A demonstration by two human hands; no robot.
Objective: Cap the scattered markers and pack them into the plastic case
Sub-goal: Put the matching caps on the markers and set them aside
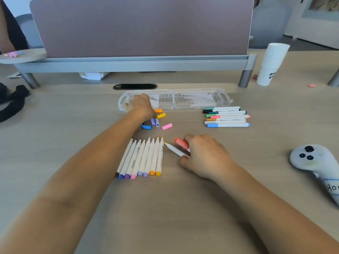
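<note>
Our right hand (201, 156) grips an uncapped yellow-tipped marker (174, 149) plus a coral cap (182, 143), the marker slanting up-left toward the uncapped row (145, 158); our left hand (140, 105), nearer the loose caps (155, 122), curls at the open plastic case (201, 99), its grasp hidden from us; we see no markers inside; capped markers (226, 117) lie beside it.

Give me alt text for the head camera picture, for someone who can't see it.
A right hand grips an uncapped marker and a red cap, while the left hand reaches to the open clear case. More uncapped markers lie in a row between the arms, loose caps beyond them, capped markers to the right.
</note>
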